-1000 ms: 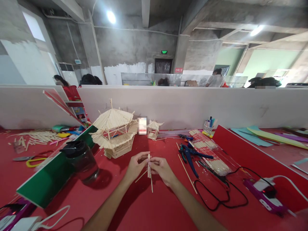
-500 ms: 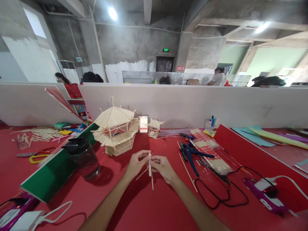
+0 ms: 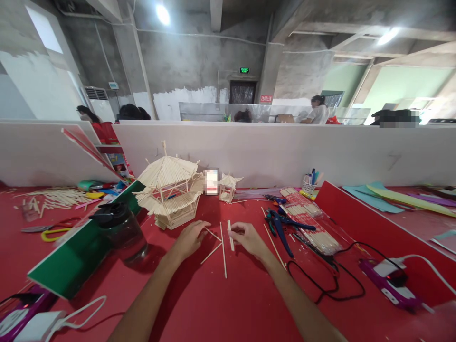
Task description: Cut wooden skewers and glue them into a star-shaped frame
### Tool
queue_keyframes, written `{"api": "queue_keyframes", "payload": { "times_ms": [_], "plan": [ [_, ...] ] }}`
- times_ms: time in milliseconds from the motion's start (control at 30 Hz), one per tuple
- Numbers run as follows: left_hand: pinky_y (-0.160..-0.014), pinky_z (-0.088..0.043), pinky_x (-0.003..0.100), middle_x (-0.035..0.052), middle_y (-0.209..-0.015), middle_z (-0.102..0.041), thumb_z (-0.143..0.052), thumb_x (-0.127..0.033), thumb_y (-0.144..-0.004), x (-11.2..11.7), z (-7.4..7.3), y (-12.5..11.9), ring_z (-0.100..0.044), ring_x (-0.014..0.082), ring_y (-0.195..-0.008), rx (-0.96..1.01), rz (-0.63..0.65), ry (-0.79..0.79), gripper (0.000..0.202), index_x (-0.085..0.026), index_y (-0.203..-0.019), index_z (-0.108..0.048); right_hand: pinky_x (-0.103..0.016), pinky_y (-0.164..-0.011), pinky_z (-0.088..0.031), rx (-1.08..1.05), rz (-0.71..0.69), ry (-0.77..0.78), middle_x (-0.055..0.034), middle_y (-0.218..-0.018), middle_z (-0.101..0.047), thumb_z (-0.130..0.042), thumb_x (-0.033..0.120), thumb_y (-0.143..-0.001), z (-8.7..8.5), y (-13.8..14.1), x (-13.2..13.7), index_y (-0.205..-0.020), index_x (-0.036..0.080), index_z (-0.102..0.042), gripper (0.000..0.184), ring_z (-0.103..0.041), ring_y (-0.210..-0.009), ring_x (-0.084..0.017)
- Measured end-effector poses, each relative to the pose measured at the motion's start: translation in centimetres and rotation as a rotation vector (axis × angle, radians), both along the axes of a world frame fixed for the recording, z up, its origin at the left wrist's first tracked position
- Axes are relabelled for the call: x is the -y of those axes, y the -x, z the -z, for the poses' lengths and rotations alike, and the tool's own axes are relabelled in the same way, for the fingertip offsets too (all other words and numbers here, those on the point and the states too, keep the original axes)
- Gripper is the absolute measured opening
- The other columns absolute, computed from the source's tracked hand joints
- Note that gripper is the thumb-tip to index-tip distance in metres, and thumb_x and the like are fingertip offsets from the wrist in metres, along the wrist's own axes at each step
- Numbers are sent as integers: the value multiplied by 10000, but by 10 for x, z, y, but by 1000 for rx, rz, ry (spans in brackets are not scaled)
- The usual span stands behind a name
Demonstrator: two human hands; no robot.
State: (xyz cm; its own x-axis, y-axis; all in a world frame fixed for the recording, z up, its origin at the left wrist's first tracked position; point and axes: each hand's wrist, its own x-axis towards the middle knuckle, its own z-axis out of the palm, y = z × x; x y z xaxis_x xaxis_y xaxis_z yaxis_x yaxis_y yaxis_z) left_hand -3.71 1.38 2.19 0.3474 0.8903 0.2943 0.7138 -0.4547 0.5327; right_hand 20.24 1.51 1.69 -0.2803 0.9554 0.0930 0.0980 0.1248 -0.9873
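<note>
Fingers of the right hand point(image 3: 247, 237) pinch a short pair of wooden sticks point(image 3: 231, 236), thumb to one side, the two lengths standing side by side and slightly tilted above the red tabletop point(image 3: 199, 304). Such sticks should be light and stiff, dry enough not to slip much, yet thin enough to snap if bent; a soft pinch near the middle, flat across both, would keep them aligned. The left hand point(image 3: 192, 240) is half curled, its fingertips at the upper end of a thin stick point(image 3: 213, 233); whether they grip it or only touch it I cannot tell. That stick slants toward a longer stick point(image 3: 223, 251) lying between the hands, and a lower slanting stick point(image 3: 211, 253) reaches the same spot from the other side. Lying pieces this slim are probably easiest to lift by one end. Just beyond the left hand stands a large stick-built pavilion model point(image 3: 167, 173), with a small pavilion model point(image 3: 228, 185) to its right. Farther right lie a blue-handled tool point(image 3: 281, 230) and plastic-wrapped stick packets point(image 3: 324, 242); to the left, a dark-lidded water bottle point(image 3: 124, 232) stands beside a green divider point(image 3: 67, 266). A white partition point(image 3: 285, 152) closes off the back.
</note>
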Motion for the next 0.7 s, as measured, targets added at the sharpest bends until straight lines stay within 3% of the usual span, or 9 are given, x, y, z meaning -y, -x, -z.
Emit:
{"api": "queue_keyframes", "payload": {
  "times_ms": [100,167,400,533,700],
  "plan": [
    [-900,-451,319,80,-1078,-693,-482,-206,-920,-1,3,3,-628,226,-1011,-126,33,9,255,-218,-1073,-685,-290,-682,-456,296,-33,-226,-33,-712,-694,-618,340,-779,0,-16,-7,-730,167,-694,195,-623,-696,-186],
    [-869,-448,306,76,-1035,-692,-463,-219,-938,-1,3,4,-626,220,-977,-179,55,9,252,-215,-1046,-690,-277,-668,-437,432,-93,-275,-44,-727,-714,-574,276,-798,1,-24,-9,-762,160,-718,189,-631,-694,-188],
    [-852,-446,292,71,-1031,-692,-468,-217,-932,-2,0,13,-634,214,-968,-209,49,55,262,-222,-1062,-696,-226,-603,-436,517,-233,-112,-55,-747,-733,-614,170,-754,6,-27,-5,-820,153,-736,140,-653,-682,-174],
    [-862,-459,299,78,-1065,-684,-484,-203,-922,-1,2,11,-631,211,-969,-194,75,32,264,-217,-1084,-692,-226,-596,-411,620,-169,-141,-66,-777,-740,-632,138,-739,5,-23,-3,-844,157,-735,148,-661,-689,-176],
    [-1001,-415,364,94,-1255,-641,-480,-181,-932,-3,11,-3,-557,238,-1155,-139,111,-52,300,-227,-1145,-685,-236,-605,-374,801,-69,-192,-71,-797,-752,-621,139,-765,5,-23,-5,-833,181,-738,141,-669,-724,-188]
  ]
}}
